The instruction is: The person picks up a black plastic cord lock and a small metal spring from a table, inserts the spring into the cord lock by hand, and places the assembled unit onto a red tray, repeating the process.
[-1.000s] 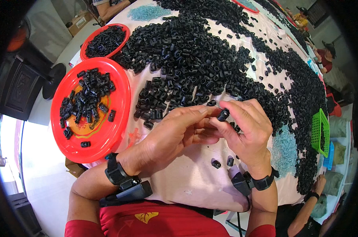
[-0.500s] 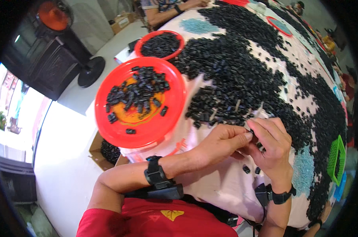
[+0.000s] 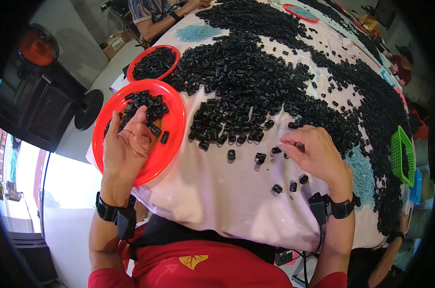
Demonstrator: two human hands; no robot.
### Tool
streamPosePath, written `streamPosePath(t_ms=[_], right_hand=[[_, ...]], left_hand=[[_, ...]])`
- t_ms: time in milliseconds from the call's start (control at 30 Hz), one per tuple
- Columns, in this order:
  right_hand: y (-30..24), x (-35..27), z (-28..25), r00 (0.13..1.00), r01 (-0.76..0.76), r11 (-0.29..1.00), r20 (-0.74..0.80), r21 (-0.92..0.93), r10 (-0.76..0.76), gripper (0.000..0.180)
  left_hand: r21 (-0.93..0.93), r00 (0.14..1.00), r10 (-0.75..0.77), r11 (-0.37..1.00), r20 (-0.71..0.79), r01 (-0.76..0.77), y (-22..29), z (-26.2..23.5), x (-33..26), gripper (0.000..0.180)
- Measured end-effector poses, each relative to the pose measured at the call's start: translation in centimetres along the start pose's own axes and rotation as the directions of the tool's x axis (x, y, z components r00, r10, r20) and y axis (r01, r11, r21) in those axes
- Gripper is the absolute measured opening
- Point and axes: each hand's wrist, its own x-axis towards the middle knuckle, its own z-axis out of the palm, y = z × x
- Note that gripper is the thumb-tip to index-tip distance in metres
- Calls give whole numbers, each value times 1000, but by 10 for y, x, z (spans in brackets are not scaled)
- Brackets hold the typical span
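Near the red tray [image 3: 175, 144], I'm seeing the left hand [image 3: 126, 141] hovering open-palmed, right hand [image 3: 313, 156] pinching small black caps [image 3: 300, 146]: light, stiff, easy-rolling, so I'm guessing fingertip grips on the sides.

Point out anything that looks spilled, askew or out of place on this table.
Nothing looks damaged or spilled. The small black plastic pieces lie in a broad loose heap across the pale tablecloth, with a few strays near the right hand. The near round red plastic tray overhangs the table edge, under the left hand.

A small sorting workshop: cloth-covered table [image 3: 217, 201] heaped with black plastic parts [image 3: 246, 77], red trays [image 3: 171, 144].
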Motion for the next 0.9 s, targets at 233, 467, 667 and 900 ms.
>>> streamPosePath(t_ms=[233,467,667,900], right_hand=[[5,-5,-17,986,-137,961,-124,-240,110,11],[25,-12,-35,970,-238,909,-131,-342,204,13],[28,-7,-30,952,-290,941,-158,-173,264,13],[33,-5,-23,972,-211,964,-138,-162,189,17]], left_hand=[[870,943,-258,489,209,-59,-51,49,-8,35],[571,622,-278,-247,732,-783,-148,58,5,30],[641,643,-236,-96,728,-761,-165,69,13,29],[666,671,-297,-132,679,-734,-150,67,18,27]])
